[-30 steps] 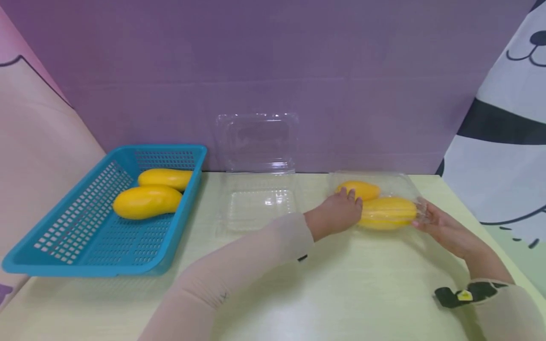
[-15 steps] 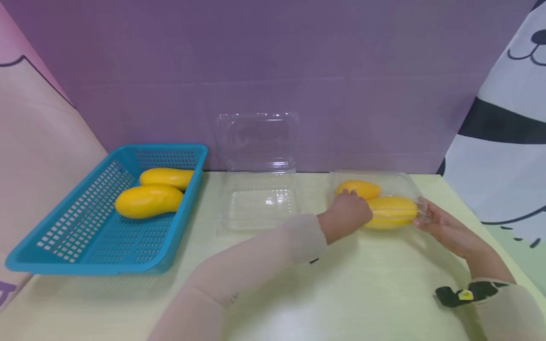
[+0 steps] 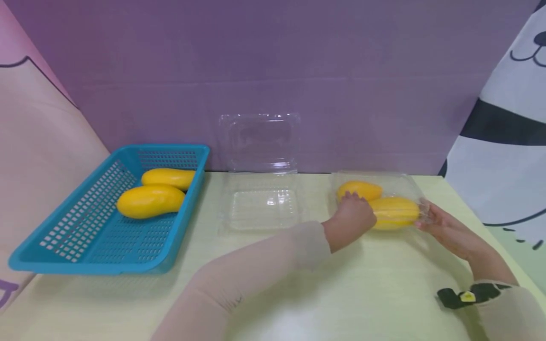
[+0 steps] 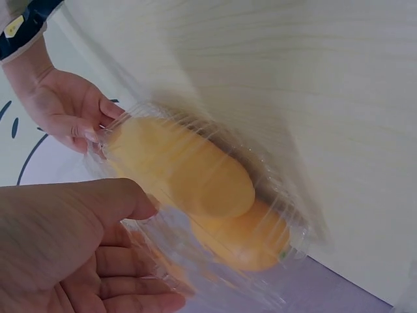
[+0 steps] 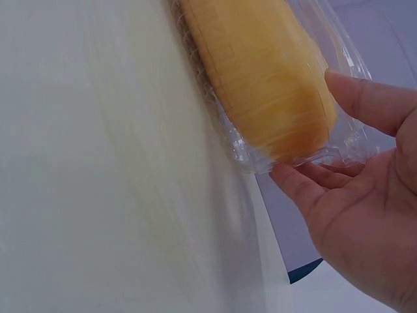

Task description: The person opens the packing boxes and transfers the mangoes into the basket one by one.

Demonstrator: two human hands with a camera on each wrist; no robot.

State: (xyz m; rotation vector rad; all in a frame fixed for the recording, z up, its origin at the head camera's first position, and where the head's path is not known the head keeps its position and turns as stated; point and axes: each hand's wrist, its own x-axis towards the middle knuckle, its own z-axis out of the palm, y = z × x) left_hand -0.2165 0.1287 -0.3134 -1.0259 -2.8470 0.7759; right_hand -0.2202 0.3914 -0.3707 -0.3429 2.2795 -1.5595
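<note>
A clear plastic clamshell box at the right of the table holds two yellow, mango-shaped fruits. Of these, the front fruit is larger in view than the rear fruit. Clear plastic lies over the fruit, with shiny ridges along the box edge. My right hand grips the box's right end, thumb on one side and fingers on the other in the right wrist view. My left hand is at its left side, fingers bent. In the left wrist view, the left thumb and fingers take the plastic between them; exact contact is partly hidden.
A second clear clamshell box stands unfolded mid-table, its lid upright against the purple backdrop. At left, a blue basket contains two more yellow fruits. The table's back edge meets the backdrop.
My left hand has shifted slightly right over the box, and its fingers, spread over the top before, are now bent. The right hand keeps its hold; the box stays in place.
</note>
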